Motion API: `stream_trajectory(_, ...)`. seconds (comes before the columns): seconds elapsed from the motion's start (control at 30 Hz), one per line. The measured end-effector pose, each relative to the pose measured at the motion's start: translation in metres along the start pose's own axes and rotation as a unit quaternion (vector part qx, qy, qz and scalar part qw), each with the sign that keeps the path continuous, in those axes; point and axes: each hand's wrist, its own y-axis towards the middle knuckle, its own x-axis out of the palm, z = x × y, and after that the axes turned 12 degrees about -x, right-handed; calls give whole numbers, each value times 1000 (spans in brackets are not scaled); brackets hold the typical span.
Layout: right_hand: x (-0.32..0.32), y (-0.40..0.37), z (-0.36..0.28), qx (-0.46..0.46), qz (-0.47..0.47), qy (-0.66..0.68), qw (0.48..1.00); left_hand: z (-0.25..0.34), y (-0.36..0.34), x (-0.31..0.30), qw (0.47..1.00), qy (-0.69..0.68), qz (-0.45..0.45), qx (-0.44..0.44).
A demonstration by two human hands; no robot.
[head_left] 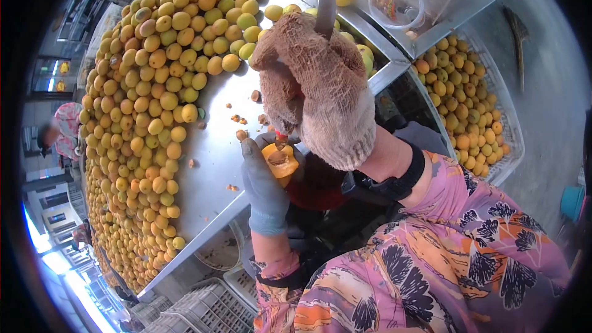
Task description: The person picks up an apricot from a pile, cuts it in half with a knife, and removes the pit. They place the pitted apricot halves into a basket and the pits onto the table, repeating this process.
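Note:
My left hand [266, 179], in a grey glove, is closed around a cut-open apricot [285, 172]. Its orange flesh shows, with the brown pit exposed inside. My right hand [317, 86], in a soiled, brownish knit glove, wraps around a tool whose red part [281, 135] shows below the fingers, right at the fruit's opening. A curved greyish piece [325, 3] sticks up from the top of this fist; the tool's middle is hidden by the glove. Loose pits [241, 135] and bits of flesh lie on the metal table [213, 108] beside my hands.
A large heap of apricots [142, 92] covers the table's left and far side. To the right stands a white crate [513, 132] filled with apricots. A clear plastic tub [396, 1] sits at the upper right. White crates [213, 311] stand below the table edge. Another person [66, 126] is at far left.

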Motion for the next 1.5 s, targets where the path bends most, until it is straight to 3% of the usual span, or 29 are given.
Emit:
stream_trajectory(0.07, -5, 1, 3, 33, -64, 103, 992, -2, -1, 0, 999, -32, -39, 7)
stream_trajectory(0.13, 0, 1, 1, 19, -72, 70, 995, -6, -1, 9, 978, 122, 92, 142)
stream_trajectory(0.17, 8, 1, -3, 5, -79, 38, 996, -10, 2, 1, 978, 122, 93, 141)
stream_trajectory(0.2, 16, 1, -7, -9, -87, 5, 996, -15, 7, -14, 903, 302, 107, 287)
stream_trajectory(0.23, 22, 1, -9, -23, -95, -27, 995, -20, 10, -24, 773, 465, 114, 416)
stream_trajectory(0.37, 19, 1, -6, -2, -100, 11, 995, -22, 3, -28, 822, 477, 83, 301)
stream_trajectory(0.43, 9, 9, -2, 28, -104, 63, 992, -34, 6, -34, 763, 497, 129, 392)
stream_trajectory(0.47, 5, 13, 0, 43, -106, 88, 989, -25, 6, -27, 763, 497, 129, 392)
stream_trajectory(0.53, 2, 17, 2, 74, -112, 139, 981, -1, 5, -8, 755, 429, 36, 495)
stream_trajectory(0.6, 9, 17, 5, 71, -56, 111, 990, -5, 3, -7, 780, 397, 30, 483)
stream_trajectory(0.7, 8, 17, 9, 138, 2, 206, 969, -9, 1, -3, 792, 368, 44, 486)
stream_trajectory(0.77, 8, 16, 13, 154, 25, 219, 963, -3, -10, 2, 927, 199, -8, 318)
stream_trajectory(0.8, 8, 15, 15, 168, 48, 232, 957, 2, -16, 5, 968, 108, -35, 224)
stream_trajectory(0.87, 5, 17, 17, 173, 49, 253, 951, 6, -21, 7, 993, -79, -86, 26)
stream_trajectory(0.9, 3, 18, 19, 179, 52, 272, 944, 5, -20, 5, 993, -80, -85, 26)
stream_trajectory(0.97, 0, 18, 22, 189, 64, 285, 937, -2, -15, 0, 954, 215, -21, 206)
stream_trajectory(1.0, 0, 19, 23, 198, 76, 299, 931, -9, -11, -5, 955, 215, -20, 206)
stream_trajectory(1.07, 4, 19, 21, 216, 87, 313, 921, -17, -4, -8, 833, 376, 105, 393)
stream_trajectory(1.1, 5, 19, 20, 233, 100, 328, 910, -14, -6, -6, 833, 376, 107, 392)
stream_trajectory(1.13, 1, 18, 24, 236, 100, 328, 909, -9, -9, -3, 978, 83, 27, 188)
stream_trajectory(1.17, -1, 18, 26, 252, 106, 372, 887, -3, -11, 0, 972, -224, -56, -42)
stream_trajectory(1.2, -2, 19, 27, 266, 110, 414, 864, -5, -9, -6, 972, -224, -54, -40)
stream_trajectory(1.27, -1, 22, 24, 280, 124, 383, 872, -2, -1, -16, 930, -299, -201, -71)
stream_trajectory(1.3, 1, 24, 22, 272, 117, 325, 898, 2, -6, -11, 960, -244, -126, -58)
stream_trajectory(1.37, 1, 25, 17, 264, 110, 265, 921, 14, -7, 1, 975, -202, -72, -55)
stream_trajectory(1.4, -1, 25, 12, 261, 35, 189, 946, 16, -7, 3, 986, -161, -16, -52)
stream_trajectory(1.43, -1, 26, 9, 255, -42, 111, 960, 12, -4, -17, 978, -161, -127, -42)
stream_trajectory(1.47, 2, 23, 8, 254, -46, 111, 960, 11, -1, -27, 978, -160, -126, -39)
stream_trajectory(1.5, 15, 17, 3, 199, -130, -122, 964, 11, 2, -34, 977, -152, -150, -16)
